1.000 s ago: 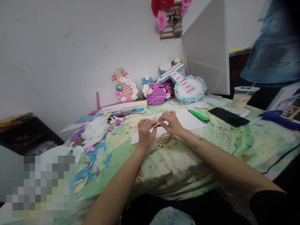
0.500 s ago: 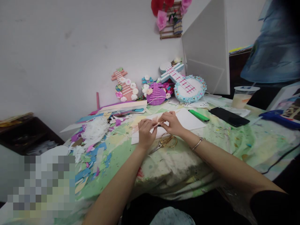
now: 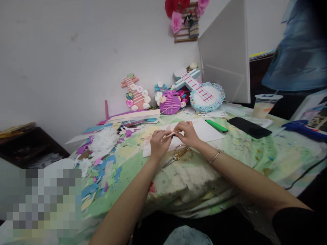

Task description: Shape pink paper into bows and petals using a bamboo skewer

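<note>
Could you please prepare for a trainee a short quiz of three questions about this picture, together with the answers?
1. What do the left hand and the right hand hold between their fingers?
A) a cup
B) a thin pale strip
C) a phone

2. True or false: the scissors are in the right hand.

3. Fill in the colour: the purple toy instrument stands between the pink toy instrument and a larger one with a ____ rim.

Key:
1. B
2. False; they lie on the table.
3. Light blue
</note>
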The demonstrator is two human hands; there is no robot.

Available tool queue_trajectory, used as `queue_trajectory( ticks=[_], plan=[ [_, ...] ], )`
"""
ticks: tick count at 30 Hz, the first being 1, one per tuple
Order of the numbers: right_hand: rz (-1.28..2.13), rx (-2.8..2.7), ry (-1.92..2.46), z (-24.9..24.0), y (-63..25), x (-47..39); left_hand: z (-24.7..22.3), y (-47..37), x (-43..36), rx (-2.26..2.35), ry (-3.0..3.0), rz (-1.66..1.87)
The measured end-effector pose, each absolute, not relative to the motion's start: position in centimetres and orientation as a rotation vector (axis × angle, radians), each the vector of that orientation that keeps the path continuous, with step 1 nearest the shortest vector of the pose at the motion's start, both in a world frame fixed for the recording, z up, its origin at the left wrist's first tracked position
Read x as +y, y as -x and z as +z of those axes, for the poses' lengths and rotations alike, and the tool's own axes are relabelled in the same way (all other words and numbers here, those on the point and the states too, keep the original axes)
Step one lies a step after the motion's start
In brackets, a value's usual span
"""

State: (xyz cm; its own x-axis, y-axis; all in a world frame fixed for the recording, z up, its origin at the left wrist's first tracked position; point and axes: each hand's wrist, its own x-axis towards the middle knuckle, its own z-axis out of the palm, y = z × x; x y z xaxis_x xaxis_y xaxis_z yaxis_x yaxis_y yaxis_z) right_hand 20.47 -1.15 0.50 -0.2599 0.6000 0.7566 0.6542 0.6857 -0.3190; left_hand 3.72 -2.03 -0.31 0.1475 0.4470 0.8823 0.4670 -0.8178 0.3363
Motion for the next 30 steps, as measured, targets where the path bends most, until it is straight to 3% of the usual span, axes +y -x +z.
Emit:
queue_trajectory(
  ticks=[30],
  plan=[
    [-0.119, -2.003, 0.925, 0.13, -20.58, -1.12, -0.35, -3.78, -2.04, -0.928, 2.407, -1.748]
  ],
)
